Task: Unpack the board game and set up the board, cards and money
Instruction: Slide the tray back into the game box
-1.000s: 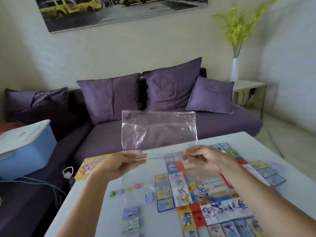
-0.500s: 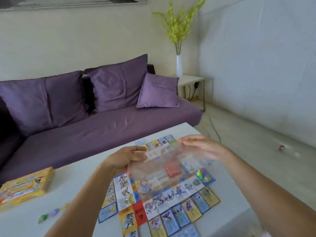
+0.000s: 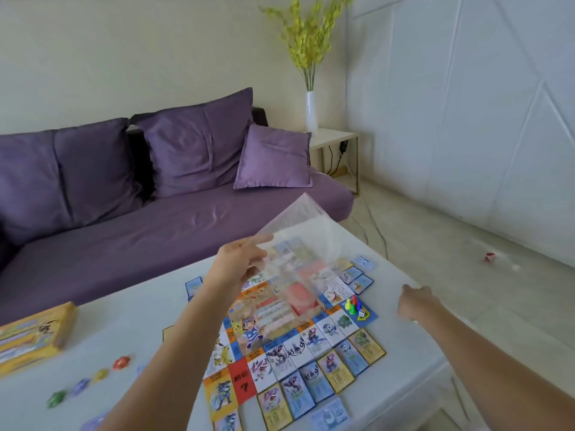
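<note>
Fingers of the left hand (image 3: 240,265) alone now pinch the clear plastic bag (image 3: 300,241) above the game board (image 3: 267,325). The right hand (image 3: 415,304), which shared that grip a moment ago, has let go and hangs loosely curled, holding nothing. With pawns (image 3: 353,304) and cards (image 3: 337,367) laid out, the bag can probably go aside.

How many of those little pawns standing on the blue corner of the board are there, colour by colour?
Yellow pawn: 1
Red pawn: 1
Blue pawn: 1
Green pawn: 1
Total: 4
</note>
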The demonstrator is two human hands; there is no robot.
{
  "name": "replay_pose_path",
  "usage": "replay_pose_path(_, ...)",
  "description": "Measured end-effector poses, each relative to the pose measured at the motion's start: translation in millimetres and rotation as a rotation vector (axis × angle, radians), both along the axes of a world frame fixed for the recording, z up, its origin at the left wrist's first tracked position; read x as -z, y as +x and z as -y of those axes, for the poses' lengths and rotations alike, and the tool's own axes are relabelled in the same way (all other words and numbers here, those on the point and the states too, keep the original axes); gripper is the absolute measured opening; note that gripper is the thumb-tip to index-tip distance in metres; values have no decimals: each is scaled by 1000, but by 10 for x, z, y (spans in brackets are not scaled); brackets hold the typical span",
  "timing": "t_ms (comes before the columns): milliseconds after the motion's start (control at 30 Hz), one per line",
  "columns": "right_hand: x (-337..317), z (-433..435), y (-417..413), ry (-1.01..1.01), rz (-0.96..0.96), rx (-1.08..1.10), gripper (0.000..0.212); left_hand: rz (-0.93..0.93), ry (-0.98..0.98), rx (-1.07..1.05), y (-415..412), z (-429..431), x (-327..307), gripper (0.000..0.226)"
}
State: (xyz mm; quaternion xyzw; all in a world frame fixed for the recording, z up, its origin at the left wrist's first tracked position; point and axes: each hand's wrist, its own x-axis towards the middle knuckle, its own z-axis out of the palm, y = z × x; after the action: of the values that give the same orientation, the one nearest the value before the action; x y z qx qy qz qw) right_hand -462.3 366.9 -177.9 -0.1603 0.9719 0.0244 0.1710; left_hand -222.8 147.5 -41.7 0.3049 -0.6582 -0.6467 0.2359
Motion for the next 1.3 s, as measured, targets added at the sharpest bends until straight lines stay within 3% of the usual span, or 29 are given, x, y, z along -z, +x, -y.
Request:
replay_pose_path(133,-129,141,168,-174,-65,-84,33,-18,-41,-128,112,-47,28,37)
replay_pose_path(333,-1001,717,820,-1197,-40,-164,28,-71,-97,-368,411,-79,-32,42)
replay_pose_path(467,-1484,1098,1641,-1479,50,-424,32,-203,80,-343,745,-102,-104,36)
replay_pose_path(533,-1519,1290,1985,-1510,105,-521,37,-348,290,-257,978,-94,-172,35)
replay_pose_path(633,-1481,1547,2400,-1551,102,-650,24,-507,487,-119,1395,-96,-223,25)
replay_pose_path(733,-1394,1771,2824,-1567,136,-769,22,-649,512,-69,1845,-42,-187,27)
replay_pose_path(833,-1336,1926,3248,-1558,340,-883,28,-711,484,-89,2201,14,-175,38)
replay_pose_path(933,-1365,2002,3692,-1542,506,-1007,28,-628,340,-219,2583,24,-191,35)
replay_pose_path(1100,-1412,2093,4245,-1544,501,-1061,11,-535,136,-425,3199,-6,-128,36)
replay_pose_path(1167,-1447,2114,4439,-1547,584,-1023,23,-492,75,-536,3400,-41,-111,28)
replay_pose_path(1300,-1533,2193,4841,-1523,641,-1064,39,-336,-7,-585,3908,-80,1,43)
